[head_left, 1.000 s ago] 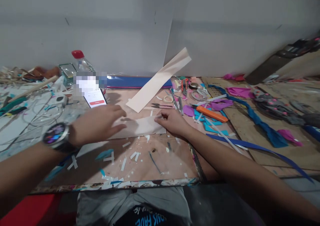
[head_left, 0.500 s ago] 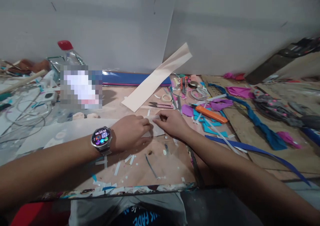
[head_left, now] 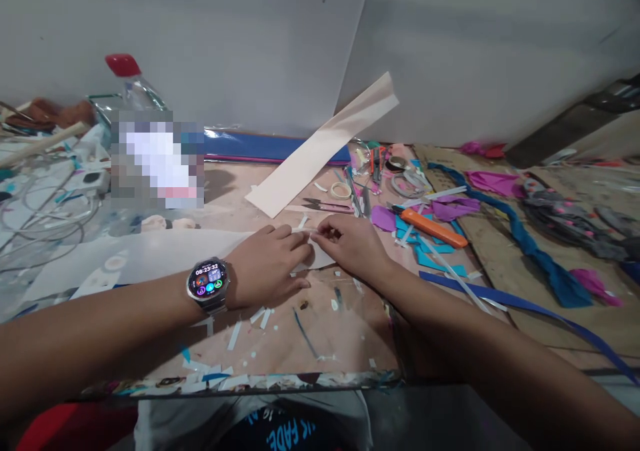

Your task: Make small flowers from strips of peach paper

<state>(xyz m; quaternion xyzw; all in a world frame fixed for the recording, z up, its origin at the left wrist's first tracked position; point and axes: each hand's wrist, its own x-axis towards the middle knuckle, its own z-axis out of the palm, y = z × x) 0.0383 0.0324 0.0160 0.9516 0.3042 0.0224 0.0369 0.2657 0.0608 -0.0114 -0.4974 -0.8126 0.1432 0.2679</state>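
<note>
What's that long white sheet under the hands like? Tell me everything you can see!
The white sheet is long, thin and pale, with a smooth look like paper or thin plastic; I can't tell which. It lies mostly flat across the worktable, from the left side to beneath the hands. The left hand covers part of it, while the right hand seems to pinch its far edge near the right end. Only a small patch shows between the hands.
</note>
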